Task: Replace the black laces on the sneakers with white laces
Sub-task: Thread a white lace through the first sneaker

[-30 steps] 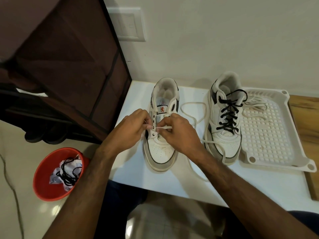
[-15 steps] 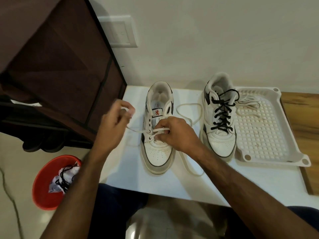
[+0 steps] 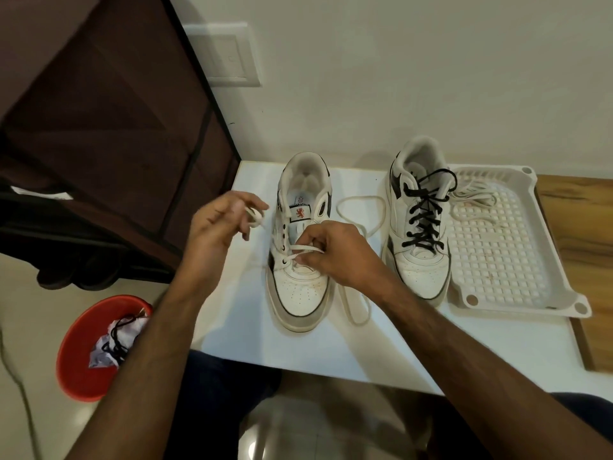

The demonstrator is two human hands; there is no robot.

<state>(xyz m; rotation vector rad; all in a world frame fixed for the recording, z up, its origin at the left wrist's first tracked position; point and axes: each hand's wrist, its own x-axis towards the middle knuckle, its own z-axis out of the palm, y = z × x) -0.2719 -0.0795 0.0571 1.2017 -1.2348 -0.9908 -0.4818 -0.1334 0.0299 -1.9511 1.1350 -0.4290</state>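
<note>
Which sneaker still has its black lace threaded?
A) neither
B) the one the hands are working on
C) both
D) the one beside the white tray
D: the sneaker beside the white tray still carries the black lace, while the sneaker under the hands has only a white lace at its lowest eyelets.

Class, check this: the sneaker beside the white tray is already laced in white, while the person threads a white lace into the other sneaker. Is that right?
Not quite. The head view shows the sneaker beside the white tray still wearing its black laces. The rest holds: the left hand and right hand are threading a white lace into the other sneaker.
</note>
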